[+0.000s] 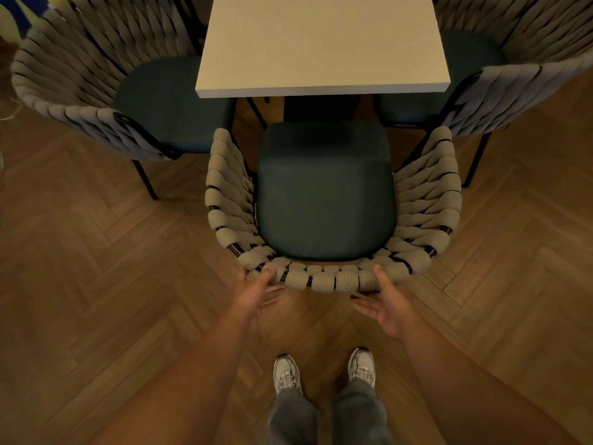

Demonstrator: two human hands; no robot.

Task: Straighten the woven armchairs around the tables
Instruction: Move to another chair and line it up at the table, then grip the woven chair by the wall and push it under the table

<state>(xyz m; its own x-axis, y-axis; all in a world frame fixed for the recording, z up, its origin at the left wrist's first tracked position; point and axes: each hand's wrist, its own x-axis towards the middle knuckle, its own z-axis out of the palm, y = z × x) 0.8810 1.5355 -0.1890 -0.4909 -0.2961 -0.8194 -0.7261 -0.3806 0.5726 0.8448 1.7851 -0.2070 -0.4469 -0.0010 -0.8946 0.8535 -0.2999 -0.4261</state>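
Observation:
A woven armchair (330, 279) with grey rope weave, black frame and a dark teal seat cushion stands right in front of me, facing a white square table (321, 43). My left hand (256, 292) is open at the left of the chair's curved backrest, thumb touching the weave. My right hand (386, 300) is open at the right of the backrest, thumb on the rim, fingers spread below it. Neither hand has closed around the chair. Two more woven armchairs stand at the table's sides, one left (80, 88) and one right (519, 91).
The floor is brown herringbone wood (112, 284). My feet in white sneakers (287, 374) stand just behind the chair. The side chairs' black legs (146, 181) reach close to the middle chair on both sides.

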